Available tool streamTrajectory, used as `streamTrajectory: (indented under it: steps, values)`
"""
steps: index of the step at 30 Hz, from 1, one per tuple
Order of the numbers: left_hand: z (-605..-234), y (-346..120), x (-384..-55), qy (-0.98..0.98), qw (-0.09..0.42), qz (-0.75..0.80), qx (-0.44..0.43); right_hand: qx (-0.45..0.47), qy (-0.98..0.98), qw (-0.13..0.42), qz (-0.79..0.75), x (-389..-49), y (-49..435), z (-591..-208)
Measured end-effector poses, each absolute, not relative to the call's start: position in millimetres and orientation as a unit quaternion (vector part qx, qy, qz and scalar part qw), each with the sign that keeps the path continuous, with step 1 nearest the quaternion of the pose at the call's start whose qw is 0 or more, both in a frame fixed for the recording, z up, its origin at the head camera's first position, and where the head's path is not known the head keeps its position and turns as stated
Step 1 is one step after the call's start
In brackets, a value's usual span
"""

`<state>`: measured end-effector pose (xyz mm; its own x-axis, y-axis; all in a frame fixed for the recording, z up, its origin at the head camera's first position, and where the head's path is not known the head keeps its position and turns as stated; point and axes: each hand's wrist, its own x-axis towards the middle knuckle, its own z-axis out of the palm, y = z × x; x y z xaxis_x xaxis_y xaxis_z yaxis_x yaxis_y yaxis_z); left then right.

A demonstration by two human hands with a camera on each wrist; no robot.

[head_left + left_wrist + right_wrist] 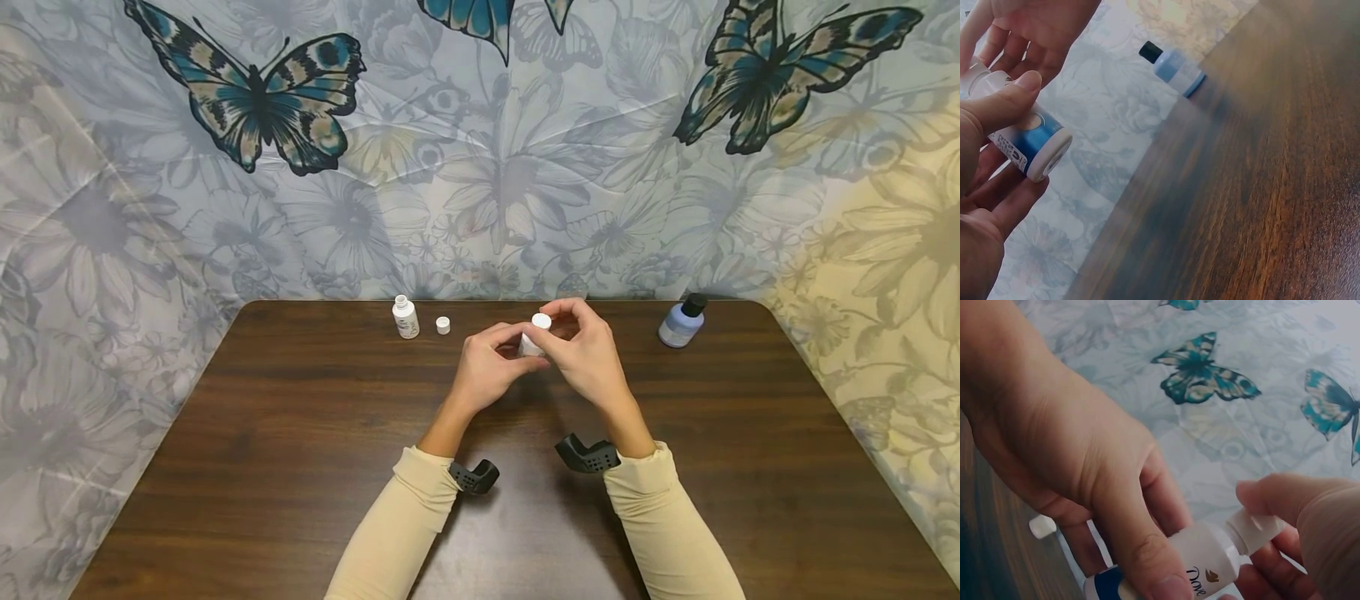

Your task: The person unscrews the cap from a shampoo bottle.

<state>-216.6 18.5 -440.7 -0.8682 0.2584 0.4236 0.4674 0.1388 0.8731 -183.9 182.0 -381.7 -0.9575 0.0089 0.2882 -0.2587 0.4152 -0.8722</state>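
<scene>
My left hand [487, 367]: gripping the Dove bottle [1205, 549] round its body
My right hand [592, 358]: pinching its white cap [1252, 531]
Tabletop [285, 450]: uncapped bottle [406, 320], loose cap [443, 326], blue bottle [678, 328]

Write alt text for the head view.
A person's left hand holds a white cylindrical bottle while the right hand pinches its white cap above a dark brown wood-grain table. An uncapped white bottle and small loose white cap sit left, a blue black-capped bottle right.
</scene>
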Motion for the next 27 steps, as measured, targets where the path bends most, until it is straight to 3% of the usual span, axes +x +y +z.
streamTrajectory:
  steps: [27]
  values:
    - [-441.7, 20.2, -217.6, -0.739, 0.078, -0.624, -0.243, 0.103, -0.833, 0.124, 0.529, -183.6, 182.3, -382.1]
